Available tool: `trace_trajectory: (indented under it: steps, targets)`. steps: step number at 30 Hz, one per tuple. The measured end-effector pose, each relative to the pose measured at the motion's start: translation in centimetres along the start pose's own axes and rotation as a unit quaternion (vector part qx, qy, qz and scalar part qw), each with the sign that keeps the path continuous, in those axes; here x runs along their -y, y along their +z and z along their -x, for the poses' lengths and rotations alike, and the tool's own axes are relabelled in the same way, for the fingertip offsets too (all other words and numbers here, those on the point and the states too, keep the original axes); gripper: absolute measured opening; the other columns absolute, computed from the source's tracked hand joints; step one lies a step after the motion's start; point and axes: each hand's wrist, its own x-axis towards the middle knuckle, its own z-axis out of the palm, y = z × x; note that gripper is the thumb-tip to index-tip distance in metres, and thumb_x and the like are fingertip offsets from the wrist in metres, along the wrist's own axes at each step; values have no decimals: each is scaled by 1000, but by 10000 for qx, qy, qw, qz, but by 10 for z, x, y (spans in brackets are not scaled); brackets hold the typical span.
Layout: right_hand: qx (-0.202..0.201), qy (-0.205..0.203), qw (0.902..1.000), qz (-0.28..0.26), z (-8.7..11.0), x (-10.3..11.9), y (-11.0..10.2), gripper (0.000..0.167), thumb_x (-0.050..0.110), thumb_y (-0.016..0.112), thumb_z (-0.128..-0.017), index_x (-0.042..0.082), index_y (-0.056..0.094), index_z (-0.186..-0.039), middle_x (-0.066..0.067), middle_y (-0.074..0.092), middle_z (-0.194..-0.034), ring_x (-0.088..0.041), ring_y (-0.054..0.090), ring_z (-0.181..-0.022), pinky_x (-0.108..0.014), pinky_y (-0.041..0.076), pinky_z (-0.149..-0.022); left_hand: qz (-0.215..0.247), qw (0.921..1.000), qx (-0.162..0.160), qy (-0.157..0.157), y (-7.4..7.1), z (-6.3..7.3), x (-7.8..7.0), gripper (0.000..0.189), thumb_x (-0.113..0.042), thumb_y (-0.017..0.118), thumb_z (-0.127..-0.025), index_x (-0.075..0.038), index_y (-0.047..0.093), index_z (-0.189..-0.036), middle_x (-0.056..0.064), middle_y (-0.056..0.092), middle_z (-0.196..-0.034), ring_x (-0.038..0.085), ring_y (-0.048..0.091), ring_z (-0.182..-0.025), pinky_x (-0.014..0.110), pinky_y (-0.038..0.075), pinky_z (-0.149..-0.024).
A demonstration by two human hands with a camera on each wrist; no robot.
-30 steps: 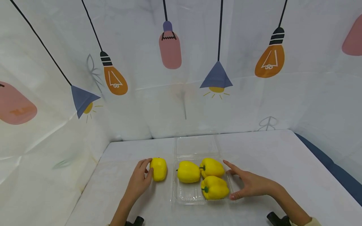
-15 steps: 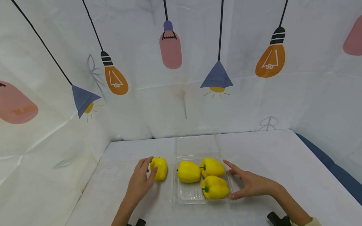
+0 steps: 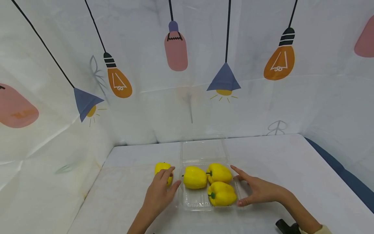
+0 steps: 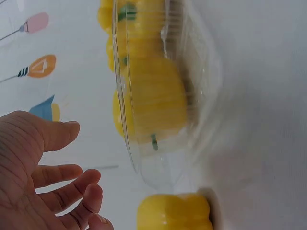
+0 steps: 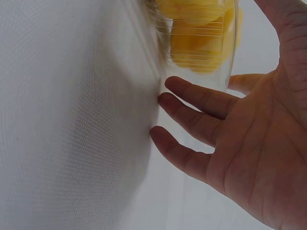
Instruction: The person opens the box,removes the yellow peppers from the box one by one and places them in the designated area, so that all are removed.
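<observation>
Three yellow bell peppers (image 3: 194, 177) with green stems lie in a clear plastic clamshell box (image 3: 197, 204), its lid (image 3: 203, 151) laid back on the far side. A further yellow pepper (image 3: 161, 166) rests on the table left of the box, partly covered by my left hand in the head view. My left hand (image 3: 160, 193) hovers between that pepper and the box's left side, fingers spread and holding nothing. In the left wrist view its thumb (image 4: 61, 134) stands apart from the box wall. My right hand (image 3: 258, 190) has its fingers spread along the box's right side.
The box stands on a white-covered table (image 3: 292, 169). A white cloth backdrop (image 3: 140, 117) printed with lamps and bulbs hangs behind and to the sides. Dark blue material (image 3: 344, 172) shows beyond the table's right edge.
My left hand has come away from the lone pepper and moved right, toward the box. The lone pepper stays in place. My right hand has not visibly moved.
</observation>
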Motion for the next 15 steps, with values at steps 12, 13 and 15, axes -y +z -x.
trace_trajectory:
  steps: [12, 13, 15]
  targets:
    - [-14, -10, 10000, 38, 0, 0, 0, 110, 44, 77, -74, 28, 0, -152, -17, 42, -140, -41, 36, -130, -67, 28, -97, 79, 9982, 245, 550, 17, 3, -24, 57, -36, 74, -80, -12, 54, -127, -4, 58, -97, 8, 50, -84, 25, 48, -70]
    - [-17, -29, 10000, 45, 0, 0, 0, 110, 44, 77, -75, 28, 0, -152, -16, 43, -140, -41, 36, -130, -67, 28, -97, 78, 9979, 272, 590, 18, 3, -26, 57, -37, 74, -81, -12, 54, -127, -4, 58, -97, 8, 50, -84, 25, 48, -71]
    - [-29, -72, 9999, 64, 0, 0, 0, 110, 44, 76, -75, 28, 0, -152, -16, 43, -139, -40, 36, -130, -67, 28, -97, 94, 9972, 315, 671, 20, 3, -30, 56, -38, 73, -81, -12, 54, -126, -5, 58, -96, 8, 49, -84, 25, 48, -73]
